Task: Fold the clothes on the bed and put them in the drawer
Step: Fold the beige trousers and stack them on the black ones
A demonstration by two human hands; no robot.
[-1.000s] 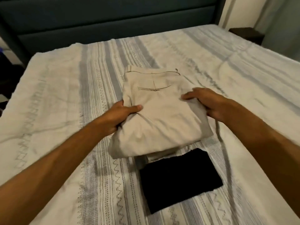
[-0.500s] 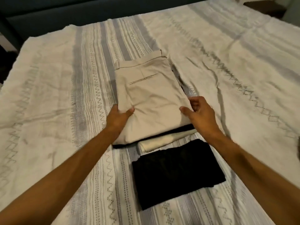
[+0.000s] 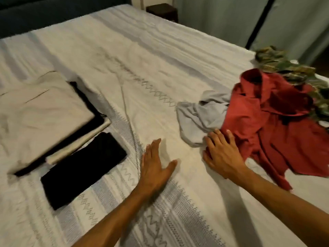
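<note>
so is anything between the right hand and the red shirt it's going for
Nothing visible. The right hand already lies at the near edge of the red shirt, fingertips over the fabric, where the crumpled grey garment meets it. The left hand is apart on the bedspread.

Folded beige trousers (image 3: 41, 111) left; crumpled red shirt (image 3: 272, 125) right.

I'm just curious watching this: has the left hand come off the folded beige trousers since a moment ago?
Yes. The left hand has left the folded beige trousers and now lies flat and open on the bedspread, to the right of the folded black garment.
</note>
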